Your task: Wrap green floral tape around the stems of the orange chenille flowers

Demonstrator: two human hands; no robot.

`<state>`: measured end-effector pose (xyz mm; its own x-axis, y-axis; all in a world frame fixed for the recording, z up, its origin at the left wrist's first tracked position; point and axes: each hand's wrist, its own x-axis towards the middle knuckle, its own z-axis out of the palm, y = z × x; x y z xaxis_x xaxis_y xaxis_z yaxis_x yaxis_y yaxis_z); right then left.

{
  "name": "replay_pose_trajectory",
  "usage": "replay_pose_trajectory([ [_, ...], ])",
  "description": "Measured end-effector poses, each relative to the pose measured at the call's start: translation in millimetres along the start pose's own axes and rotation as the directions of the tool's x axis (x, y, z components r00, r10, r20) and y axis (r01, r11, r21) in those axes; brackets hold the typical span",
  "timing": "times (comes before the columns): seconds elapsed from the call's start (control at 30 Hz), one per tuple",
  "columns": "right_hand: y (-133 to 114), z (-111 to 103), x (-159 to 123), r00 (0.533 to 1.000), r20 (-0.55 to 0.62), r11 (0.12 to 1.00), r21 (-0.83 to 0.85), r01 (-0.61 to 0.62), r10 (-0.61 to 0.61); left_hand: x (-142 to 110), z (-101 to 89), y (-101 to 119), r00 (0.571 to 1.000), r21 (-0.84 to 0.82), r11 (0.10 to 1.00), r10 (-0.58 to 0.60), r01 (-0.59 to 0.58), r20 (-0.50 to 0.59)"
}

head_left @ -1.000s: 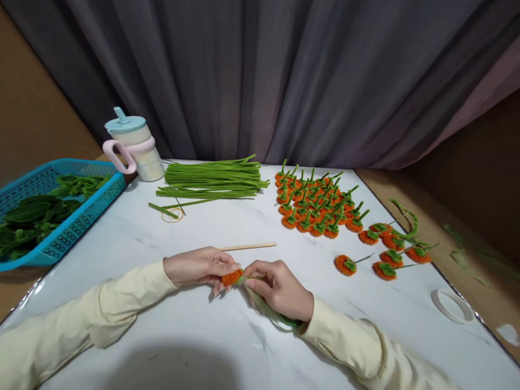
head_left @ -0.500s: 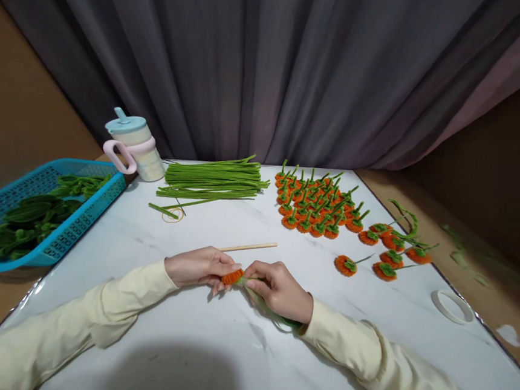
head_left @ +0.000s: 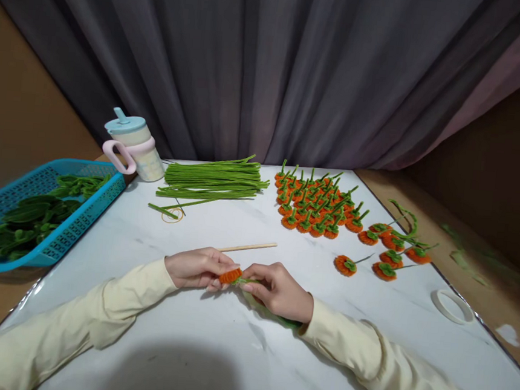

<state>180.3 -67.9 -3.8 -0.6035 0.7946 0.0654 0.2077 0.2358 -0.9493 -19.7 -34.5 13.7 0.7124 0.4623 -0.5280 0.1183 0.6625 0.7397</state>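
My left hand (head_left: pixel 199 268) is closed around an orange pipe-cleaner persimmon (head_left: pixel 230 276), thumb on top and fingertips beneath. The persimmon's green end points right. There my right hand (head_left: pixel 276 289) pinches a thin green stem (head_left: pixel 249 281), its fingertips almost touching the orange part. A pale green strip trails below the right palm, mostly hidden by it. Just beyond the left hand lies a thin wooden stick (head_left: pixel 250 247). Farther right, several finished-looking persimmons (head_left: pixel 345 265) with green tops and wire stems rest on the white marbled tabletop (head_left: pixel 174 345).
Dense rows of orange persimmons (head_left: pixel 314 203) stand at the back right. A bundle of green pipe cleaners (head_left: pixel 213 179) lies at the back, near a lidded tumbler (head_left: pixel 130 144). At left is a blue basket (head_left: pixel 89 216) holding green leaves. A white tape roll (head_left: pixel 453 306) lies right.
The persimmon has turned slightly and shifted a little left between my fingers. My right fingertips have moved slightly left, closer to it. Nothing else on the table has moved.
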Motion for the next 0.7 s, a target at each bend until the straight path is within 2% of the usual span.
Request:
replay_pose_trajectory([
  [0.27, -3.7, 1.4, -1.5, 0.997, 0.048, 0.971, 0.227, -0.075, 0.066, -1.8, 0.7, 4.3, 0.999, 0.058, 0.998, 0.028, -0.026, -0.025],
  [0.4, -3.0, 0.9, -0.7, 0.995, 0.043, 0.961, 0.260, -0.093, 0.085, -2.5, 1.0, 4.8, 0.995, 0.245, 0.966, 0.095, -0.086, -0.025],
  [0.5, -0.6, -0.2, 0.4, 0.994, 0.071, 0.950, 0.294, -0.103, 0.086, -4.6, 1.6, 4.5, 0.985, 0.447, 0.879, 0.174, -0.162, 0.016],
  [0.57, 0.9, -1.0, 1.1, 0.994, 0.077, 0.946, 0.309, -0.097, 0.077, -7.9, 2.6, 4.8, 0.960, 0.620, 0.743, 0.274, -0.251, 0.061],
  [0.6, 1.5, -1.3, 1.3, 0.994, 0.079, 0.946, 0.310, -0.091, 0.070, -10.2, 3.3, 5.3, 0.934, 0.713, 0.628, 0.340, -0.312, 0.109],
  [0.67, 2.2, -1.5, 1.4, 0.996, 0.075, 0.955, 0.289, -0.071, 0.052, -15.2, 4.6, 7.0, 0.854, 0.840, 0.319, 0.440, -0.438, 0.277],
  [0.7, 2.3, -1.3, 1.2, 0.997, 0.063, 0.964, 0.260, -0.053, 0.038, -17.7, 5.1, 8.2, 0.812, 0.861, 0.165, 0.454, -0.481, 0.366],
])
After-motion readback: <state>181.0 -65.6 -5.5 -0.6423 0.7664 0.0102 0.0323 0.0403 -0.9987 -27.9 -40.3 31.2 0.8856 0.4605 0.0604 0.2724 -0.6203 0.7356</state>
